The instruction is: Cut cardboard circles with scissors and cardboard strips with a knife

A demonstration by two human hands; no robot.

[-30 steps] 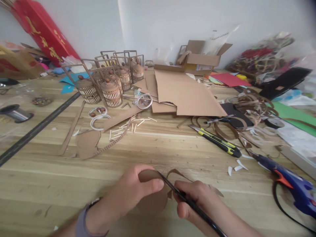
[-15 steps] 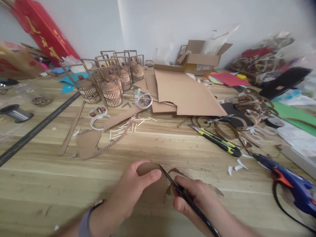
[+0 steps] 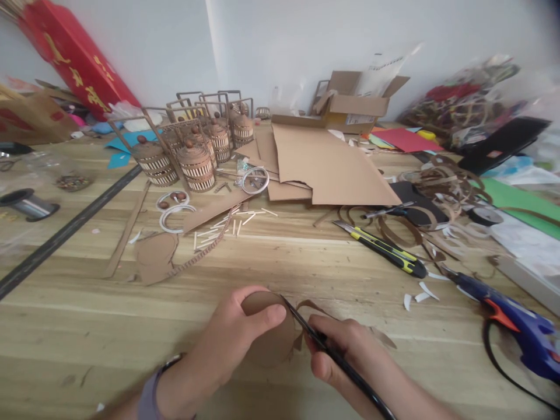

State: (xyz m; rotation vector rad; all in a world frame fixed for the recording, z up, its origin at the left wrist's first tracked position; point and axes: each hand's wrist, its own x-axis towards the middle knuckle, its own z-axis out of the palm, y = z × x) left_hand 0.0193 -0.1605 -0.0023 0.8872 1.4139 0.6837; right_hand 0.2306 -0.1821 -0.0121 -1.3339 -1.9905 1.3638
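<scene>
My left hand [image 3: 238, 332] grips a rounded brown cardboard piece [image 3: 273, 341], its thumb lying across the top face near the far edge. In my right hand [image 3: 350, 350] is a pair of slim black scissors [image 3: 301, 321], fingers wrapped round it. The pointed tip rests at the right edge of the cardboard, beside my left thumb. A narrow curled cardboard strip [image 3: 315, 305] hangs along that edge, close to my right fingers. My right hand partly hides the scissors.
A yellow-black utility knife [image 3: 385, 248] and a blue glue gun [image 3: 511, 321] lie to the right. Beyond are large cardboard sheets [image 3: 332, 163] and several small lantern-like baskets [image 3: 195, 166]. Short pale sticks [image 3: 209, 236] and a cardboard scrap [image 3: 155, 256] lie ahead on the left.
My right thumb has shifted slightly right and the scissors' rear end has moved a little. The left hand keeps its hold on the cardboard; otherwise little differs.
</scene>
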